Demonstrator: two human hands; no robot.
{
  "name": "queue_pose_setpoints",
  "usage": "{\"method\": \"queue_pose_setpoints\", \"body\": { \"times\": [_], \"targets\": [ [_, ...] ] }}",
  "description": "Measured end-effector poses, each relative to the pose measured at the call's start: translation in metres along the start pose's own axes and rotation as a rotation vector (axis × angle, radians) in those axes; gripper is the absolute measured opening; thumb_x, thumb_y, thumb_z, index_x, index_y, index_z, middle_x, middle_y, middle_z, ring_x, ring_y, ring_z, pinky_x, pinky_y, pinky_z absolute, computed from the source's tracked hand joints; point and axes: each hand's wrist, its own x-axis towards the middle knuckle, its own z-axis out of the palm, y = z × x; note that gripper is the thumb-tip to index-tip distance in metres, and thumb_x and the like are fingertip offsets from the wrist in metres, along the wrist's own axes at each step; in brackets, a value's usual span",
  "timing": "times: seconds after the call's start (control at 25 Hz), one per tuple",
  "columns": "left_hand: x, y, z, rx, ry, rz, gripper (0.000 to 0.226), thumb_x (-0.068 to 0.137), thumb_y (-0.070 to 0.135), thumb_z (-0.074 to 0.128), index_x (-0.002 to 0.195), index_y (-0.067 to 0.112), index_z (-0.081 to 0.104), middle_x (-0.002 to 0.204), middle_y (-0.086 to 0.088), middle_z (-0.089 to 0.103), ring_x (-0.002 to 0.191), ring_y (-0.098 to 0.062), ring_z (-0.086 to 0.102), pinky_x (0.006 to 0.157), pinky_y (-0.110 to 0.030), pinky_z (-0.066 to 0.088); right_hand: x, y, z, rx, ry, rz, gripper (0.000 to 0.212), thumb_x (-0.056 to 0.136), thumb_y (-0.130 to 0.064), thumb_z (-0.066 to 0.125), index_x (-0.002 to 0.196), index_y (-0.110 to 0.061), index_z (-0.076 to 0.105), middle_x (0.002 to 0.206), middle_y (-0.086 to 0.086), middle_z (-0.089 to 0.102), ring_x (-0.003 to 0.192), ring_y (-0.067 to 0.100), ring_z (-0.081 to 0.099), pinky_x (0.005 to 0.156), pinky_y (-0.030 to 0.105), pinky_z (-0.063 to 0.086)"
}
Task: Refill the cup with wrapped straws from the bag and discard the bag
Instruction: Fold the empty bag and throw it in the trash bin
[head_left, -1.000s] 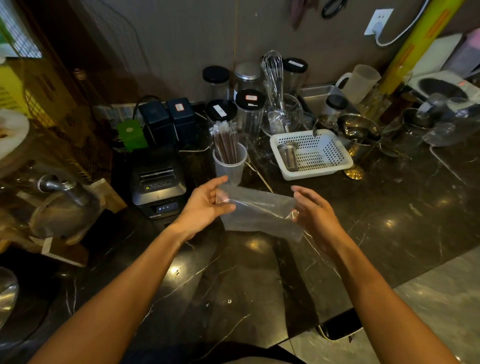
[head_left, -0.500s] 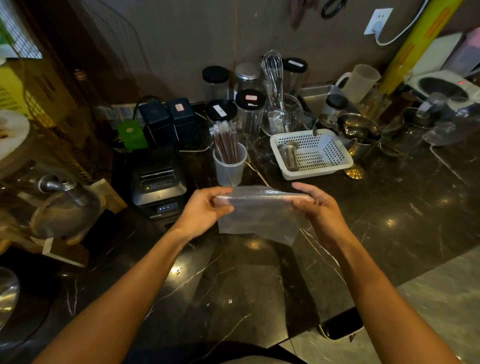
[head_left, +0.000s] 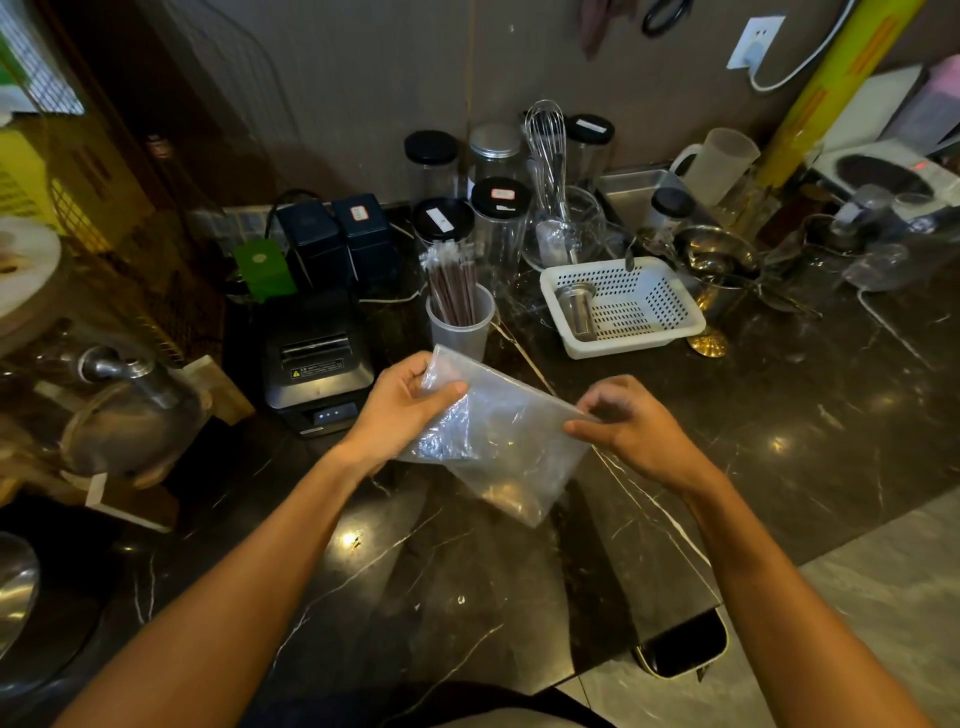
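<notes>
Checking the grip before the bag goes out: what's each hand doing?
Left hand: shut on the bag.
Right hand: pinching the bag's edge.

**Colours on the dark counter**

The counter (head_left: 779, 395) is black stone with thin white lines running across it. The bag (head_left: 509, 441) is clear and shiny, with a grey look. The cup (head_left: 460, 332) is see-through and whitish. The straws (head_left: 457, 291) in it are dark brown, in clear wraps with white tips. The basket (head_left: 623, 306) is white with rows of little holes. The printer (head_left: 317, 364) is black, with small blue lights. A box (head_left: 260, 267) behind it is bright green. The jars (head_left: 498, 218) are clear with black lids and white labels. The pole (head_left: 831, 88) is yellow with orange marks. The wall (head_left: 363, 78) is brown.
</notes>
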Motion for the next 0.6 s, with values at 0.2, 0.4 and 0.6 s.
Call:
{"method": "queue_pose_setpoints", "body": {
  "times": [0.2,0.4,0.6],
  "targets": [
    [0.005,-0.001,0.006,-0.026,0.01,-0.017,0.029,0.095,0.017,0.071,0.123,0.014,0.066,0.113,-0.006,0.077,0.1,-0.019,0.078,0.086,-0.038,0.064,-0.001,-0.003,0.012,0.076,-0.136,0.026,0.021,0.086,-0.031,0.081,0.102,-0.02,0.073,0.105,0.0,0.075,0.097,0.017,0.073,0.086,0.038,0.062],
    [0.005,-0.004,0.004,-0.012,0.012,-0.01,0.028,0.094,0.018,0.072,0.12,0.012,0.067,0.113,-0.007,0.076,0.1,-0.019,0.078,0.088,-0.042,0.064,0.0,-0.002,0.012,0.097,-0.154,0.064,0.005,0.094,-0.019,0.073,0.096,-0.015,0.077,0.1,0.003,0.078,0.093,0.013,0.075,0.086,0.033,0.058],
    [0.002,-0.009,0.003,0.101,0.031,-0.085,0.046,0.08,0.04,0.084,0.116,0.019,0.065,0.11,0.002,0.075,0.096,-0.013,0.077,0.081,-0.033,0.064,-0.005,0.003,0.006,0.361,-0.084,0.143,0.011,0.095,-0.017,0.072,0.096,-0.008,0.078,0.103,0.011,0.077,0.101,0.029,0.073,0.089,0.042,0.059]
  ]
}}
